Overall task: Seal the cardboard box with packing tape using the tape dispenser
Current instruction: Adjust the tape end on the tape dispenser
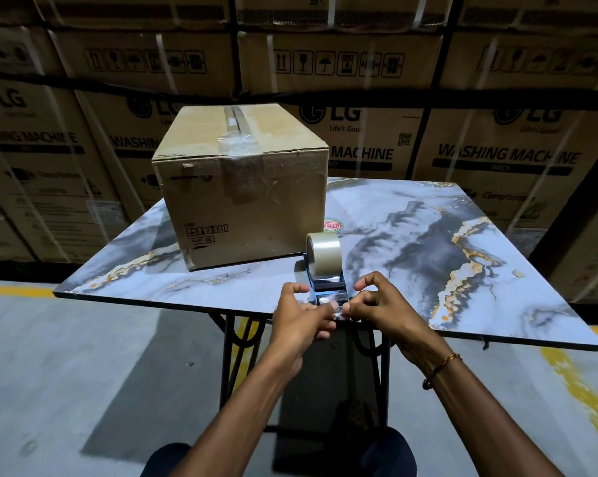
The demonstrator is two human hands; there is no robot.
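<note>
A closed cardboard box (pixel 242 187) stands on the back left part of the marble-patterned table (pixel 428 242). Clear tape runs along its top seam and down the front face. In front of it, near the table's front edge, stands a blue tape dispenser (pixel 327 284) with a roll of clear packing tape (pixel 325 253). My left hand (pixel 301 318) and my right hand (pixel 380 304) meet just in front of the dispenser. Both pinch the loose end of the clear tape (pixel 339 309) between thumb and fingers.
Stacked washing machine cartons (pixel 497 156) form a wall close behind the table. The table rests on a black metal frame (pixel 235 346) on a grey concrete floor with yellow lines (pixel 573 383). A round red and green sticker (pixel 333 224) lies on the table beside the box.
</note>
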